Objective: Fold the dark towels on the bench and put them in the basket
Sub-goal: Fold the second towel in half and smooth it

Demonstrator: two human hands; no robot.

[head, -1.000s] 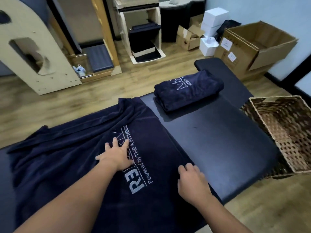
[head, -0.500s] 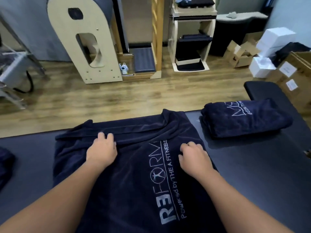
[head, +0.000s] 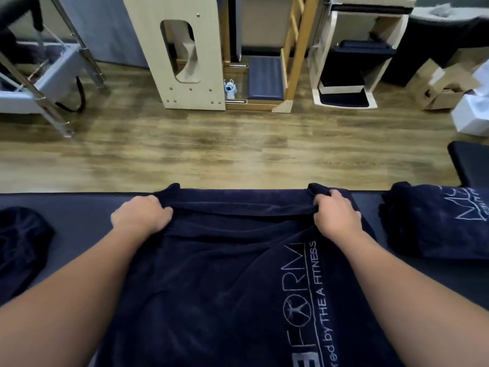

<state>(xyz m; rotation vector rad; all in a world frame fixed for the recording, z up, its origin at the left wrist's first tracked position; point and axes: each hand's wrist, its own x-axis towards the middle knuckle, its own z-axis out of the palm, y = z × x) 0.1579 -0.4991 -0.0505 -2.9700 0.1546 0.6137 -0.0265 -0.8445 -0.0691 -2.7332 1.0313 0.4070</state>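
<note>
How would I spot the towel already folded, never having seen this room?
Find the long dark bench along the bottom of the view. At its right end, beyond the right hand, lies the folded towel. It is a compact bundle, unlike the spread towel which both hands grip.

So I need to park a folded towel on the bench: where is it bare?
Bare bench lies between the spread towel and the dark bundle. A narrower strip separates it from the folded towel. The middle is covered.
</note>
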